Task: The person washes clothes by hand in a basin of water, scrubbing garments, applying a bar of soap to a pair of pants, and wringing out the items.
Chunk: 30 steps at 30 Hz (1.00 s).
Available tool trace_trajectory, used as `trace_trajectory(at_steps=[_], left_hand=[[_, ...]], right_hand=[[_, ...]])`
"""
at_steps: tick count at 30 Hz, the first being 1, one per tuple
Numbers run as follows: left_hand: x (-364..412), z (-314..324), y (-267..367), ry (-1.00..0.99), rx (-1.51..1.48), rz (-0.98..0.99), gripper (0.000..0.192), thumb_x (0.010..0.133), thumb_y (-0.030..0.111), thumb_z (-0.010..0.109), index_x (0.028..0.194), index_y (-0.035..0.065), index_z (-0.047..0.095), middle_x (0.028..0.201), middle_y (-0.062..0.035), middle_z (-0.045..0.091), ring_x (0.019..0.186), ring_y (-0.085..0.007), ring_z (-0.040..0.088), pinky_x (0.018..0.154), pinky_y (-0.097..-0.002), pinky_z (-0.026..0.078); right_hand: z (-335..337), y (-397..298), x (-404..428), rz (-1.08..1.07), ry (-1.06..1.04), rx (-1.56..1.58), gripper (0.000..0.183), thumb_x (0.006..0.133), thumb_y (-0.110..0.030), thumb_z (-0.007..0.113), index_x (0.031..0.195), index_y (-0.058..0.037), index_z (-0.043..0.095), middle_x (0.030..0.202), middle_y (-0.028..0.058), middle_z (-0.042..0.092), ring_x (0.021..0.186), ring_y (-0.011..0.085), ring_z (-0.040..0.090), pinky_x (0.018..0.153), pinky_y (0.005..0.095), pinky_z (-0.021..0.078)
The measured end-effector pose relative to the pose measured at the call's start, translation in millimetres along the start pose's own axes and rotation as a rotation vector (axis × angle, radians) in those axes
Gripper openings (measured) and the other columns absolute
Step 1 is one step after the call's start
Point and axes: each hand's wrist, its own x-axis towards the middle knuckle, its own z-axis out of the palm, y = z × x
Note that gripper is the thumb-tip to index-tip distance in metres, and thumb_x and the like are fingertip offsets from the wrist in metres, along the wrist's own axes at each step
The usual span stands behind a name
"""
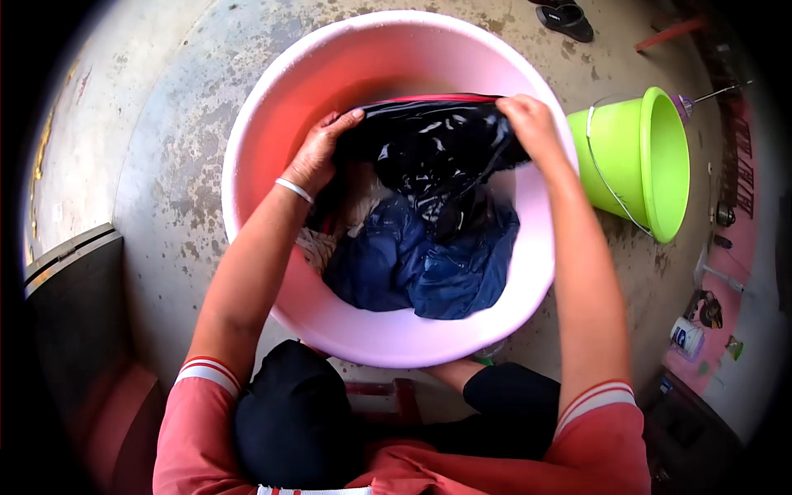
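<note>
A large pink plastic basin (396,343) stands on the floor before me. Across its far half, a wet, shiny black garment (439,139) with a red edge is stretched between my two hands. My left hand (318,148), with a light bangle at the wrist, grips its left upper corner. The right upper corner is pinched in my right hand (529,127), close to the basin's right wall. The lower part of the black cloth hangs in folds onto wet dark blue cloth (427,260). Pale, wrinkled cloth (317,247) lies at the basin's left side, partly hidden by my left forearm.
A lime green bucket (619,161) with a wire handle lies tipped at the basin's right. A black sandal (566,21) is on the stained concrete floor at the far right. At the right edge, a white container (685,337) stands near a pink strip. A dark metal-edged box (74,272) is at left.
</note>
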Motion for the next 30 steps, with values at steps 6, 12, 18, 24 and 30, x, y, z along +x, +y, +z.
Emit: trace_trajectory(at_steps=[6, 12, 18, 24, 30], left_hand=[[38, -22, -56, 0.29, -0.202, -0.003, 0.042, 0.086, 0.016, 0.064, 0.125, 0.0052, 0.052, 0.117, -0.0089, 0.06, 0.108, -0.0226, 0.055, 0.093, -0.0379, 0.046], [38, -23, -61, 0.258, -0.395, -0.177, 0.032, 0.093, 0.019, 0.055, 0.123, 0.007, 0.054, 0.118, -0.0094, 0.06, 0.107, -0.0237, 0.058, 0.09, -0.0382, 0.048], [24, -5, -55, 0.053, -0.502, -0.093, 0.053, 0.088, 0.053, 0.058, 0.119, 0.0101, 0.056, 0.111, -0.0094, 0.061, 0.103, -0.0239, 0.057, 0.094, -0.0427, 0.044], [10, -24, -110, -0.37, -1.023, -0.213, 0.038, 0.09, 0.051, 0.055, 0.088, 0.0133, 0.061, 0.081, -0.0062, 0.064, 0.069, -0.0185, 0.059, 0.066, -0.032, 0.051], [-7, 37, -74, 0.131, -0.39, -0.398, 0.043, 0.097, 0.038, 0.038, 0.114, 0.006, 0.062, 0.105, -0.0106, 0.067, 0.094, -0.0252, 0.063, 0.09, -0.042, 0.048]], right_hand=[[134, 66, 7, 0.021, 0.087, -0.056, 0.068, 0.081, -0.036, 0.069, 0.136, -0.0052, 0.042, 0.122, 0.0209, 0.058, 0.117, 0.0334, 0.054, 0.102, 0.0389, 0.0386], [140, 50, -9, 0.136, 0.05, 0.421, 0.037, 0.086, -0.025, 0.061, 0.116, -0.003, 0.061, 0.107, 0.0113, 0.066, 0.103, 0.0197, 0.059, 0.093, 0.0312, 0.0437], [188, -35, -64, -0.167, 0.076, 0.09, 0.024, 0.079, -0.024, 0.068, 0.097, -0.0083, 0.064, 0.1, 0.0108, 0.063, 0.092, 0.0292, 0.063, 0.081, 0.0374, 0.0499], [216, -76, -91, -0.3, 0.31, -0.262, 0.014, 0.075, -0.02, 0.068, 0.07, -0.0114, 0.058, 0.075, 0.0117, 0.059, 0.068, 0.0361, 0.06, 0.061, 0.0444, 0.0498], [171, -17, -1, 0.068, 0.166, -0.42, 0.027, 0.081, -0.035, 0.058, 0.082, -0.0105, 0.068, 0.083, 0.0187, 0.065, 0.083, 0.0416, 0.061, 0.076, 0.0485, 0.0485]])
